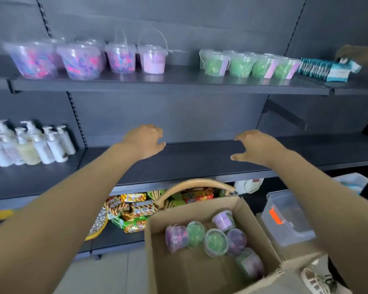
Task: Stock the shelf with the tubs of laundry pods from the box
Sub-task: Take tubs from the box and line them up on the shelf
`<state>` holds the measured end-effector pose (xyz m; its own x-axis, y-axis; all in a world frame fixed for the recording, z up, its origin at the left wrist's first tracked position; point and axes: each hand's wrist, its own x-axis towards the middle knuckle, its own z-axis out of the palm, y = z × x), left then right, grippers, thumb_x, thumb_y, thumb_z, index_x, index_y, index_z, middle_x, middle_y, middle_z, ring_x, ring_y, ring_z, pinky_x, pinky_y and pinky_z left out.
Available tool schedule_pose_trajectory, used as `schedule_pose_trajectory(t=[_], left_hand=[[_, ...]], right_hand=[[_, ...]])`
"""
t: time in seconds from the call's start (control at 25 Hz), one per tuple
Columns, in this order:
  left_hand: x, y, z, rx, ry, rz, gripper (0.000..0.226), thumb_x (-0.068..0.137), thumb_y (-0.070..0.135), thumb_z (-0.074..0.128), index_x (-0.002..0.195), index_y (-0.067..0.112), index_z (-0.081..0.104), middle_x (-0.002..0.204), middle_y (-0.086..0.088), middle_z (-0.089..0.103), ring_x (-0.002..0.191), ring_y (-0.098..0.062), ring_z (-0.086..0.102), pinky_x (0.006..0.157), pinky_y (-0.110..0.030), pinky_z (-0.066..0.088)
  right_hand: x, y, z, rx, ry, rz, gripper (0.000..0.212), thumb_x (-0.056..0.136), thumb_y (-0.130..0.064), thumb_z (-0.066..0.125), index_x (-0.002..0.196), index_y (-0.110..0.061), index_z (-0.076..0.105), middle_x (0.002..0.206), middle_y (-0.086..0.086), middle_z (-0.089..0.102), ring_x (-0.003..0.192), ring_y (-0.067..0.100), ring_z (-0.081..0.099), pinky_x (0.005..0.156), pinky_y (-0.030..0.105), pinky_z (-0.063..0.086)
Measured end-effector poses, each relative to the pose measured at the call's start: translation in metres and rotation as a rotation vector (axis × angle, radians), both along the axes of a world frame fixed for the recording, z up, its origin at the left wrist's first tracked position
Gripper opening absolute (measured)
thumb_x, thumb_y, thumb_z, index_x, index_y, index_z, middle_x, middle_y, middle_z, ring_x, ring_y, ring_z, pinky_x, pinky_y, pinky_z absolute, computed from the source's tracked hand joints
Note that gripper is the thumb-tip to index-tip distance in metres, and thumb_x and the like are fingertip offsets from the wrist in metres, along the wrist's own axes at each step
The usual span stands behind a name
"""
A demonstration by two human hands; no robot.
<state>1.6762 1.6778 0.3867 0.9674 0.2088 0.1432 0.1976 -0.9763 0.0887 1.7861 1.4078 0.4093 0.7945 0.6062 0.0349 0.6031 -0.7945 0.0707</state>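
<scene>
An open cardboard box [179, 272] sits on the floor at the lower right and holds several clear tubs of green and purple laundry pods [216, 240] lying on their sides. On the upper dark shelf [179, 81] stand several tubs of pink-purple pods [79, 60] at the left and several tubs of green pods [242, 64] at the right. My left hand [145, 141] and my right hand [257, 148] hover over the bare middle shelf [200, 158], fingers spread, holding nothing.
White pump bottles [28, 145] crowd the middle shelf's left end. Teal packets [327, 68] lie at the upper shelf's right, where another person's hand [361, 57] touches them. Snack packs [132, 209] and a basket handle [196, 184] fill the bottom shelf. A clear bin [289, 219] stands right of the box.
</scene>
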Motion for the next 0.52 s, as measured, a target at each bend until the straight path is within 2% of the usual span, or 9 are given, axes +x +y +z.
schedule_pose_trajectory(t=[0.12, 0.28, 0.4, 0.52], left_hand=[[0.042, -0.023, -0.049, -0.053, 0.066, 0.029, 0.036, 0.094, 0.031, 0.045, 0.118, 0.007, 0.054, 0.120, -0.013, 0.054, 0.114, -0.031, 0.049, 0.094, -0.041, 0.045], [0.076, -0.055, -0.112, -0.101, 0.236, 0.058, 0.034, 0.095, 0.030, 0.043, 0.119, 0.007, 0.053, 0.121, -0.012, 0.053, 0.115, -0.030, 0.048, 0.092, -0.038, 0.043], [0.087, -0.079, -0.157, -0.132, 0.299, 0.064, 0.033, 0.093, 0.028, 0.045, 0.117, 0.006, 0.053, 0.120, -0.015, 0.056, 0.112, -0.031, 0.053, 0.089, -0.036, 0.046], [0.086, -0.108, -0.209, -0.173, 0.372, 0.085, 0.033, 0.091, 0.027, 0.046, 0.113, 0.004, 0.054, 0.116, -0.016, 0.059, 0.108, -0.031, 0.056, 0.084, -0.037, 0.048]], right_hand=[[0.039, -0.017, -0.048, -0.031, 0.126, 0.018, 0.064, 0.085, -0.044, 0.061, 0.138, -0.014, 0.042, 0.139, 0.009, 0.046, 0.129, 0.026, 0.039, 0.102, 0.040, 0.040], [0.073, -0.048, -0.106, -0.073, 0.231, 0.012, 0.051, 0.084, -0.042, 0.061, 0.124, -0.012, 0.051, 0.123, 0.009, 0.054, 0.118, 0.027, 0.046, 0.089, 0.036, 0.044], [0.087, -0.067, -0.146, -0.080, 0.300, -0.004, 0.048, 0.082, -0.041, 0.061, 0.122, -0.014, 0.055, 0.118, 0.008, 0.057, 0.113, 0.027, 0.051, 0.084, 0.032, 0.042], [0.095, -0.082, -0.199, -0.117, 0.413, -0.004, 0.047, 0.080, -0.048, 0.060, 0.115, -0.017, 0.058, 0.114, 0.004, 0.058, 0.112, 0.025, 0.053, 0.089, 0.036, 0.047]])
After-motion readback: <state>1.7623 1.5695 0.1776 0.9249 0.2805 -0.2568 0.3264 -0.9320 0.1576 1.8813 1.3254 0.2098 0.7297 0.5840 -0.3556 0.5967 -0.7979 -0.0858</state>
